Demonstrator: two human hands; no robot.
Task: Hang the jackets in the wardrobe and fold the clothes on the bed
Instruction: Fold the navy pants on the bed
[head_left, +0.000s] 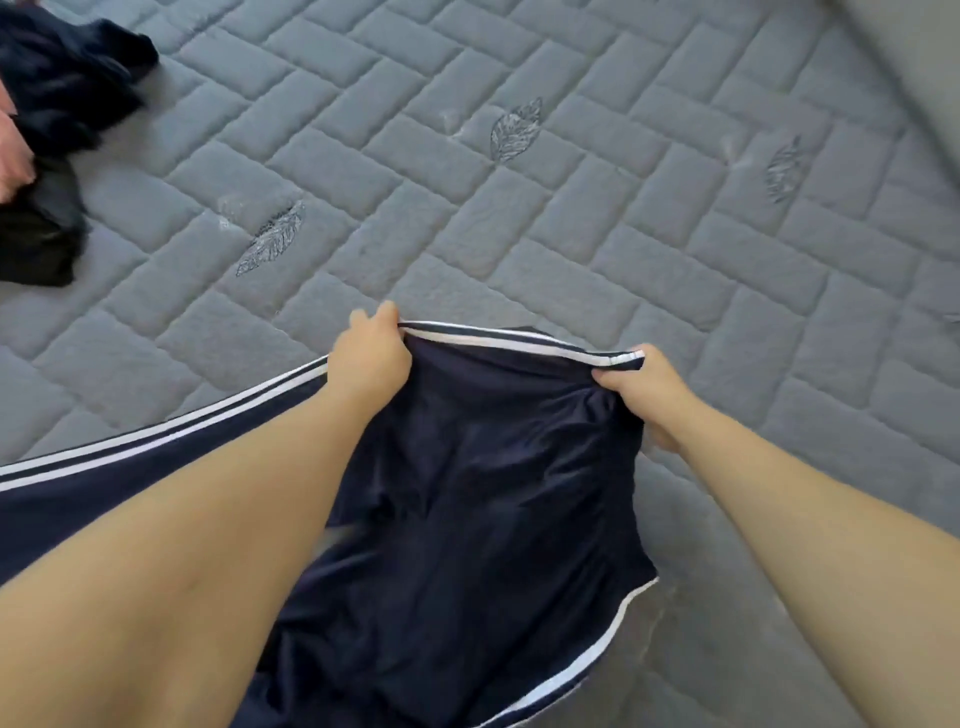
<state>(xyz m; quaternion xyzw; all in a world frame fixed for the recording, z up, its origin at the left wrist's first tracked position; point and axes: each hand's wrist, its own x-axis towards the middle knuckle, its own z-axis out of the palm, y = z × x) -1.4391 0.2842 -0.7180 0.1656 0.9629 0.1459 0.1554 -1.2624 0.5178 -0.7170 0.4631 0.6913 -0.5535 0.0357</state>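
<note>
Left hand: the left hand (370, 358) reaches forward on a bare, nearly straight forearm, knuckles up, fingers curled over the far striped edge of the navy garment (467, 499), gripping it at its left end.
Right hand: the right hand (640, 387) comes in from the lower right, forearm bare, thumb on top and fingers tucked beneath, pinching the same striped edge at its right corner.
Hands together: both clamp one edge, set apart along it, the fabric stretched fairly taut between them.
Navy garment: dark blue, shiny, with paired white stripes; it hangs slack and creased from the held edge back toward the person, between the two arms. One striped length trails off to the left under the left forearm, lying on the mattress (597, 208).
Mattress: grey, quilted in a brick-like pattern with stitched leaf motifs.
Other clothes: a heap of dark clothes (62, 93) lies at the far left edge, well apart from the hands, with a bit of pink cloth (13, 166) beside it.
</note>
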